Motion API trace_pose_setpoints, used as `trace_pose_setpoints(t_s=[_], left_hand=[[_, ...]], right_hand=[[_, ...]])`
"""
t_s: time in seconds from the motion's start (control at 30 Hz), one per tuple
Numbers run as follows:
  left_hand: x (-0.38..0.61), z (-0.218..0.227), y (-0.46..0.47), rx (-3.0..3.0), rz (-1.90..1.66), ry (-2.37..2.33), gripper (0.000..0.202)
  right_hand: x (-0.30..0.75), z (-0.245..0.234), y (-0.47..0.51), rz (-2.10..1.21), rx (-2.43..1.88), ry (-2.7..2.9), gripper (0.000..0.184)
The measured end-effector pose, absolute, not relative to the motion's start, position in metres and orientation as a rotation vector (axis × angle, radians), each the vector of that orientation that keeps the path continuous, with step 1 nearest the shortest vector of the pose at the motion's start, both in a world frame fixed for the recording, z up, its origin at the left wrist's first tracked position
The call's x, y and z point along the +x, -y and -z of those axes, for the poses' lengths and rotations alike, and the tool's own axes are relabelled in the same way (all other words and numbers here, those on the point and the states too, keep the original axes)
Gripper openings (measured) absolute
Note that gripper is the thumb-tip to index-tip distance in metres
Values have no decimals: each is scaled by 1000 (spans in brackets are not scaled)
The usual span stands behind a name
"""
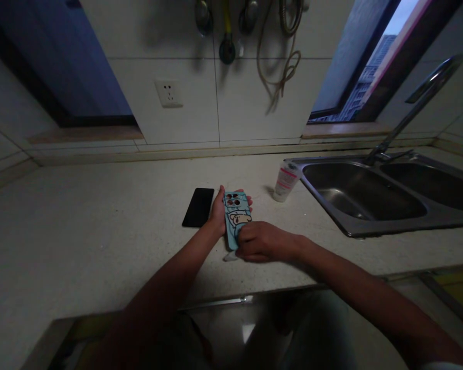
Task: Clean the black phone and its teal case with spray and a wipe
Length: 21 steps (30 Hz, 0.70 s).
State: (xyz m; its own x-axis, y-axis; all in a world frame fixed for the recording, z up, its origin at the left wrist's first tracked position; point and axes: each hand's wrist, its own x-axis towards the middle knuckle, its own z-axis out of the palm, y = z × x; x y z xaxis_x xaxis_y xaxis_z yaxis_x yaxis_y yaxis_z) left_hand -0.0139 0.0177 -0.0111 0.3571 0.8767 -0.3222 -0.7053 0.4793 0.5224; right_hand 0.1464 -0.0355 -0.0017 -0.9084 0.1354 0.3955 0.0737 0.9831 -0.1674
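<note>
A light blue phone case (238, 209) with a cartoon animal on it and camera cutouts at its top lies in my left hand (217, 209). The thumb runs along its left edge and fingertips show past its right edge. My right hand (263, 241) is closed over the lower part of the case. From under its fingers sticks a small white piece (230, 256), looking like tissue or a wipe. Left of the case, a black phone (199, 207) rests on the counter, its dark glossy face up.
A translucent cup with pink print (286, 182) stands on the pale counter (139, 205), right of my hands. Beyond it is a double steel sink (347, 226) with a tall faucet (416, 100). A wall socket (168, 94), pipe fittings and a looped cord (287, 74) are on the tiled wall.
</note>
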Motion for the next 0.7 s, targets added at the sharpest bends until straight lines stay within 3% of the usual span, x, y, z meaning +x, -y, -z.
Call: trace_pose_setpoints(t_s=[0.17,0.3,0.53,0.7], left_hand=[[-20,11,-22,229,-1041,-602,61],[-19,13,-22,266,-997,-563,60],[-10,10,-15,348,-825,-488,69],[-6,11,-11,380,-758,-501,68]], right_hand=[[175,-20,21,-674,-298,2810,13],[196,-20,4,-704,-530,2702,9],[194,3,-21,-280,-982,1963,19],[165,11,-20,-254,-953,1957,22]])
